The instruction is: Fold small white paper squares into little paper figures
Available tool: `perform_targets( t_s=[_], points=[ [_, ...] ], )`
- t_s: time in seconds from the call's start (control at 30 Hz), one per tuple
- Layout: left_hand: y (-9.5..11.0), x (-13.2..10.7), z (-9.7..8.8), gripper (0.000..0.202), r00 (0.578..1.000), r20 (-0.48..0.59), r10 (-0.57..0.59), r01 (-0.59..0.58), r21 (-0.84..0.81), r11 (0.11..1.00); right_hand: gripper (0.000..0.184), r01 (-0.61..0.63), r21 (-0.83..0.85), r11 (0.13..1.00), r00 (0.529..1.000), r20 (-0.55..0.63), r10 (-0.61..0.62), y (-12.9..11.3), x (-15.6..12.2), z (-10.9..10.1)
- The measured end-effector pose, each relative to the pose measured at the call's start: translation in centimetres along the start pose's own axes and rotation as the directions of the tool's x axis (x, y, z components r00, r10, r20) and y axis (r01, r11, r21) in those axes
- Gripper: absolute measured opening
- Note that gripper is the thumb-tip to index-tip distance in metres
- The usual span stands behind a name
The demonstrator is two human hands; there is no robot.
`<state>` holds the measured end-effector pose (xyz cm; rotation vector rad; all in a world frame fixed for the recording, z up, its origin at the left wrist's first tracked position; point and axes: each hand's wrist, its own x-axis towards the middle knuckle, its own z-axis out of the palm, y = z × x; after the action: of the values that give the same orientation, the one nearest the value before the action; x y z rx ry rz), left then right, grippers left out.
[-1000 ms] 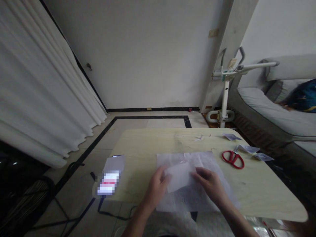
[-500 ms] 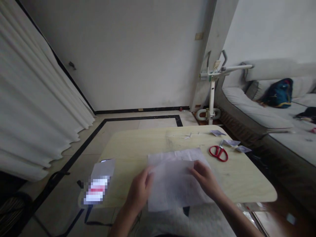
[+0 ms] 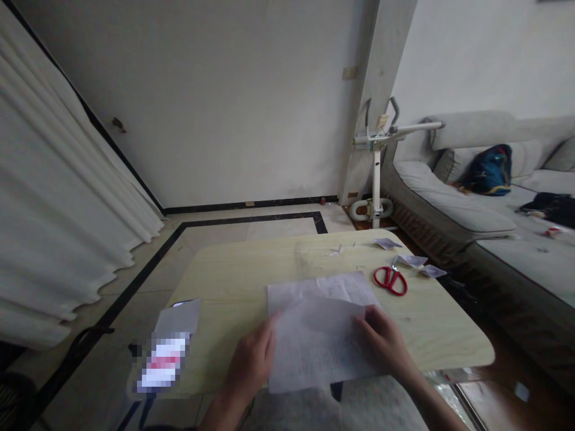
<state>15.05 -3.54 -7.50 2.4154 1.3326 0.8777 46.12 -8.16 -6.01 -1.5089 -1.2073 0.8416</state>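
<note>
A thin white paper sheet (image 3: 314,350) with faint print overhangs the table's near edge. My left hand (image 3: 252,356) is closed with thumb and fingers on its left side. At the sheet's upper right corner, my right hand (image 3: 381,335) pinches it between thumb and fingers. The held edge curves slightly above more white printed paper (image 3: 350,287) lying behind it; whether both are one folded piece I cannot tell. Right of the paper lie red-handled scissors (image 3: 390,280), touched by neither hand, their tips by a small folded paper piece (image 3: 412,261).
The pale wooden table (image 3: 224,275) has rounded corners. Two more folded paper pieces, one at the back (image 3: 387,243), lie along its right side, with paper scraps (image 3: 336,251) nearby. A phone with a lit, blurred screen (image 3: 164,362) rests at the left edge. A sofa (image 3: 462,203) stands right.
My view has turned a little to the right. The sheet's held edge now slopes down toward my right hand, which still pinches it. My left hand stays at the left side.
</note>
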Motion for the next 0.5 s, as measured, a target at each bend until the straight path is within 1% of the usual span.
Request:
perform_targets(
  t_s=[0.07, 0.13, 0.17, 0.2, 0.27, 0.33, 0.37, 0.43, 0.5],
  points=[
    [0.1, 1.4, -1.6, 0.037, 0.995, -0.047, -0.087, 0.086, -0.029, 0.996, 0.04, 0.004, -0.02, 1.0, 1.0, -0.011, -0.004, 0.0, 0.0, 0.0],
    [-0.4, 3.4, -4.0, 0.039, 0.982, -0.111, -0.156, 0.155, -0.018, 0.988, 0.039, 0.013, -0.035, 0.999, 1.0, -0.012, -0.014, 0.1, -0.1, 0.0],
    [-1.0, 4.6, -5.2, 0.04, 0.955, -0.149, -0.254, 0.252, -0.034, 0.967, 0.039, 0.017, -0.039, 0.999, 1.0, -0.008, -0.017, 0.2, -0.1, 0.0],
    [-1.7, 6.0, -6.4, 0.042, 0.941, -0.17, -0.292, 0.291, -0.03, 0.956, 0.038, 0.02, -0.042, 0.999, 1.0, -0.004, -0.02, 0.3, -0.2, 0.1],
    [-3.6, 8.8, -8.5, 0.045, 0.928, -0.181, -0.324, 0.327, -0.017, 0.945, 0.037, 0.023, -0.052, 0.998, 1.0, -0.005, -0.023, 0.5, -0.3, 0.2],
    [-6.1, 11.5, -9.9, 0.045, 0.921, -0.164, -0.354, 0.361, 0.012, 0.932, 0.036, 0.021, -0.062, 0.998, 1.0, -0.005, -0.022, 0.7, -0.4, 0.3],
    [-7.4, 12.7, -10.4, 0.043, 0.92, -0.139, -0.367, 0.375, 0.036, 0.926, 0.036, 0.018, -0.063, 0.998, 1.0, 0.001, -0.018, 0.8, -0.5, 0.3],
    [-10.0, 14.7, -10.9, 0.034, 0.918, -0.053, -0.393, 0.397, 0.097, 0.913, 0.036, 0.012, -0.063, 0.998, 1.0, 0.013, -0.011, 1.0, -0.6, 0.4],
    [-12.1, 15.9, -11.0, 0.033, 0.902, 0.035, -0.43, 0.418, 0.177, 0.891, 0.037, 0.013, -0.067, 0.998, 1.0, 0.012, -0.012, 1.5, -0.7, 0.5]
  ],
)
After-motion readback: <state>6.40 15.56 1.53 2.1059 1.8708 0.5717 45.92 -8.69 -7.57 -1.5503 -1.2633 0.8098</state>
